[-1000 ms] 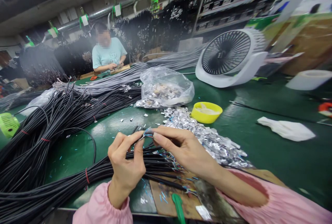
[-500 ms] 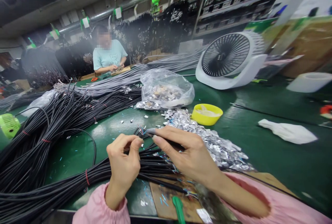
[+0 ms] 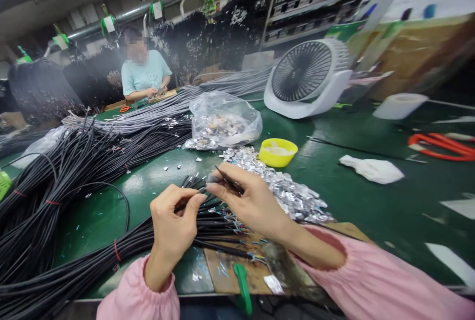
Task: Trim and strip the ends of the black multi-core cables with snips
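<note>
Hands (image 3: 173, 226) closer together, cable (image 3: 202, 191) between them

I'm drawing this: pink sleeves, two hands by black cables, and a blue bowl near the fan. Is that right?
Not quite: the head view shows the bowl near the fan is yellow, not blue. The pink sleeves, and the left hand and right hand by black cables, are correct.

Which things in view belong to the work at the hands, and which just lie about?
Apparently in use:
left hand, pinched; its contents unclear
right hand, gripping a thin dark item
black cables near them

Likely just lying about:
white fan
yellow bowl
white roll
foil scraps, perhaps offcuts
</note>
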Demonstrator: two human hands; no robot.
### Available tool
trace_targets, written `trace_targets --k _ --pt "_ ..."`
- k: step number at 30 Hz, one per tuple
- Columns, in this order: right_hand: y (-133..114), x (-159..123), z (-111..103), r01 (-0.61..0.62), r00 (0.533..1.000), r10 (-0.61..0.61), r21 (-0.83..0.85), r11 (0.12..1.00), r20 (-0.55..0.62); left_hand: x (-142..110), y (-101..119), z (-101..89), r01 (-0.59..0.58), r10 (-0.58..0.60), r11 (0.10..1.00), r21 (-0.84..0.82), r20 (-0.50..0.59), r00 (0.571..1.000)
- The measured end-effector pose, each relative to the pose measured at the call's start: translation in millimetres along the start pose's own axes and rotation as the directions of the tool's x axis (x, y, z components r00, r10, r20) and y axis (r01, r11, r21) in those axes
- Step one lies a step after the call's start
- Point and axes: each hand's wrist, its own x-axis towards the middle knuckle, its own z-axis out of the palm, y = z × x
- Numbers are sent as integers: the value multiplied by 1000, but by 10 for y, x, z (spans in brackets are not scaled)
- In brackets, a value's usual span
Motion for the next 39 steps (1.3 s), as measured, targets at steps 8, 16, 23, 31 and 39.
trace_targets --k 8,16,23,31,39 --pt "56 72 25 -25 989 2 160 987 146 13 -69 52 -25 23 999 29 59 998" --pt "170 78 49 -187 950 110 247 951 293 26 -43 118 113 -118 990 86 56 991" --pt "139 111 -9 152 966 -194 -230 961 -173 60 -33 66 271 -261 962 -29 189 947" --pt "59 97 21 74 995 -71 -39 997 76 38 9 52 227 -223 973 -44 78 972" --pt "171 142 -64 -65 961 69 24 998 -266 20 13 47 183 -182 983 -9 70 981"
